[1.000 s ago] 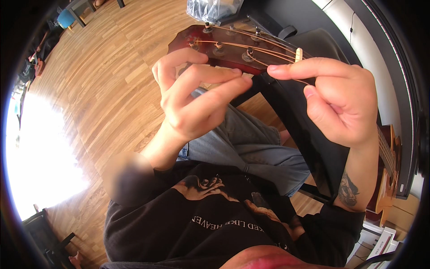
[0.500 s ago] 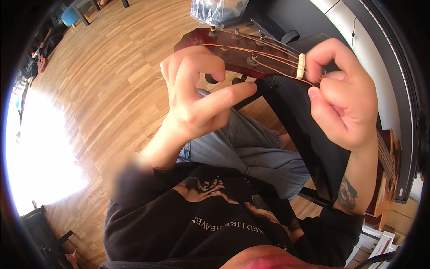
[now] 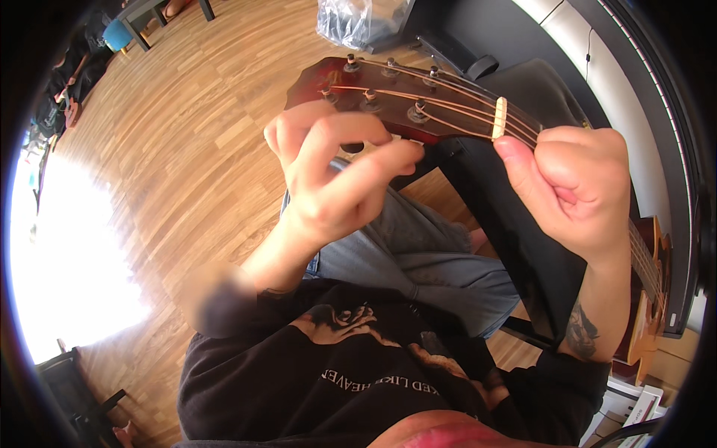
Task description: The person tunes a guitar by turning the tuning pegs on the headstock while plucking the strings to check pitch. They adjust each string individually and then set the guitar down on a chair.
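Note:
A dark red guitar headstock [image 3: 351, 81] stretches across the upper middle, its copper-coloured strings [image 3: 448, 97] running from the posts over a pale nut [image 3: 499, 118]. At its near edge my left hand [image 3: 328, 168] is closed, fingertips pinched round a tuning peg that they mostly cover. A dark peg button [image 3: 353, 148] shows beside those fingers. My right hand [image 3: 571, 175] is closed on a string just past the nut, its thumb tip beside the nut. Its curled fingers hide the neck and the strings there.
A black bench-like surface [image 3: 515, 224] lies below the headstock. Along the right stand a piano keyboard [image 3: 672, 149] and another guitar [image 3: 646, 299]. A clear plastic bag [image 3: 345, 22] sits on the wood floor [image 3: 202, 127] at the top. A blue stool [image 3: 117, 34] is far left.
My right hand has dropped lower, its arched index finger now curled down against the strings. My left fingers have drawn closer together round the peg. The headstock has shifted slightly downward.

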Action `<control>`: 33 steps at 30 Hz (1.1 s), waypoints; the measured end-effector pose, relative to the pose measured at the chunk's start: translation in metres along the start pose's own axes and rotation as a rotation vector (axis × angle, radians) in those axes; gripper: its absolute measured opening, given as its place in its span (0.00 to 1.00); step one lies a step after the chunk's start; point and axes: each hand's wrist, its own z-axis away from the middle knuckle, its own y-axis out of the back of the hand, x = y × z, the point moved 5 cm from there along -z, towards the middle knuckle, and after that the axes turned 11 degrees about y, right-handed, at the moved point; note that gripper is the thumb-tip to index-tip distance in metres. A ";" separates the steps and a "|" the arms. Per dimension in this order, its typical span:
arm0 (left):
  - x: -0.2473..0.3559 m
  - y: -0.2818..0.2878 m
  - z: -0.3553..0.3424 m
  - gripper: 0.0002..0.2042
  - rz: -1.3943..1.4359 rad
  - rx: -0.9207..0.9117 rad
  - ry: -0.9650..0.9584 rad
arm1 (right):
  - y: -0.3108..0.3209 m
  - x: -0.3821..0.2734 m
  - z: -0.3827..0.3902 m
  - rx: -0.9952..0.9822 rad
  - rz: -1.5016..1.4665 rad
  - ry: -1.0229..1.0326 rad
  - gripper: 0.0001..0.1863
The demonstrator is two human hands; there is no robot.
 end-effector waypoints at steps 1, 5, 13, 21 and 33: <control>0.001 0.000 0.000 0.12 -0.054 -0.048 -0.030 | -0.001 0.000 0.000 0.001 0.005 0.007 0.29; 0.009 0.007 -0.006 0.11 0.016 -0.109 0.084 | -0.002 0.000 0.001 0.002 0.003 0.012 0.29; 0.000 0.005 0.006 0.19 0.012 0.015 0.050 | -0.004 -0.003 0.000 -0.010 0.051 0.024 0.30; -0.008 -0.006 0.009 0.13 0.157 0.106 0.071 | -0.005 -0.003 0.000 -0.029 0.076 0.042 0.30; -0.003 0.004 0.000 0.18 0.135 0.108 0.094 | -0.005 -0.001 0.002 -0.016 0.060 0.019 0.29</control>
